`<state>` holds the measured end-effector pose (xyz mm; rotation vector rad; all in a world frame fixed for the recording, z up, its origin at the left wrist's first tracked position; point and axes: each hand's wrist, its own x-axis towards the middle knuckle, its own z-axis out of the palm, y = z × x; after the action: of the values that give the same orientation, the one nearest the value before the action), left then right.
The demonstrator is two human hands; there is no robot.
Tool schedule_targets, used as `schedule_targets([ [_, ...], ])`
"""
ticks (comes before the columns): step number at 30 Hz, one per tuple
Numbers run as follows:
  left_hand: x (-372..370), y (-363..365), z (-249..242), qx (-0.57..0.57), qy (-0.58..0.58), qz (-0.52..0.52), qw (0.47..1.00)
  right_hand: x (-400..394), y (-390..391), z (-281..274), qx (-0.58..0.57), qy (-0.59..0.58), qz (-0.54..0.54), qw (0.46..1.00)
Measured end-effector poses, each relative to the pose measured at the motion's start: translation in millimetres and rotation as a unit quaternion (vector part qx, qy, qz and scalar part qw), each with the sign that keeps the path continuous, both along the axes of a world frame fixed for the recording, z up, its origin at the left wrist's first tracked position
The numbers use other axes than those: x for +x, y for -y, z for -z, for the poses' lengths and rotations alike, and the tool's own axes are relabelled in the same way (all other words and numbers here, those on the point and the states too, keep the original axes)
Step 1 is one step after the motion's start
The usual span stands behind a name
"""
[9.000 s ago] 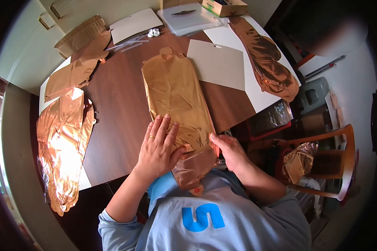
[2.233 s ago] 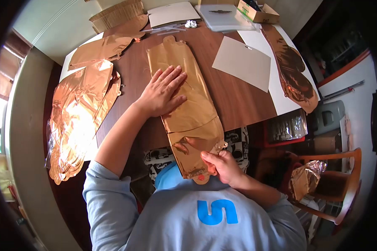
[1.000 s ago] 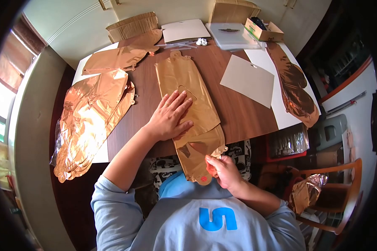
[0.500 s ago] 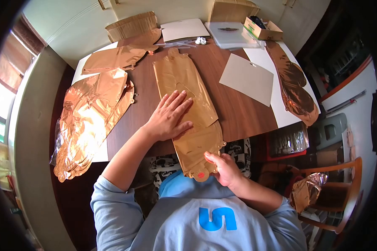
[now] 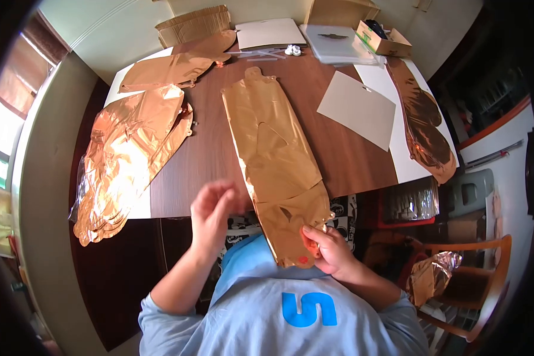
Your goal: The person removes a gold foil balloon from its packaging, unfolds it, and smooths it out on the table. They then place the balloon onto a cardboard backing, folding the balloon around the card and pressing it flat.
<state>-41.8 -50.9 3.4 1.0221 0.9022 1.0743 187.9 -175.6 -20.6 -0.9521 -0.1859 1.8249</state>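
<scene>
A flat, folded copper-gold foil balloon [image 5: 273,136] stretches from the middle of the table out over its front edge. Its near end carries a red round mark and hangs above my lap. My right hand [image 5: 332,246] pinches the balloon's near right corner, thumb on top and fingers underneath. To the left of the balloon, my left hand [image 5: 212,210] is raised clear of it by the table edge. Its fingers are loosely bent, somewhat blurred, with the thumb apart and nothing seen in them.
A shiny pile of foil balloons [image 5: 130,148] covers the table's left side, with more foil [image 5: 166,70] behind. Dark copper foil [image 5: 418,118] lies at right beside a white card [image 5: 359,110]. At the back are clear plastic sheets [image 5: 338,44] and a small box [image 5: 385,40].
My left hand has lifted off the balloon and drawn back to the left. My right hand keeps its grip, and the balloon's near end has shifted slightly right and toward me.
</scene>
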Motion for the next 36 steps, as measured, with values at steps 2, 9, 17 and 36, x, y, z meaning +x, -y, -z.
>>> schedule_targets([
  [2, -13.9, 31.3, 8.8, -0.151, -0.026, 0.07, 0.986, -0.7, 3.6, -3.9, -0.034, 0.028, 0.021, 0.999],
  [9, 32.3, 37.5, 6.1, -0.344, 0.164, 0.167, 0.909, 18.7, 22.7, 2.8, 0.023, 0.063, -0.063, 0.996],
  [17, 40.9, 38.5, 14.7, -0.34, 0.069, 0.119, 0.93, 4.9, 42.9, 7.4, 0.047, 0.18, -0.045, 0.982],
  [36, 38.3, 39.4, 25.0, -0.319, 0.054, 0.088, 0.942, -7.5, 44.3, 6.5, 0.029, 0.114, 0.001, 0.993],
])
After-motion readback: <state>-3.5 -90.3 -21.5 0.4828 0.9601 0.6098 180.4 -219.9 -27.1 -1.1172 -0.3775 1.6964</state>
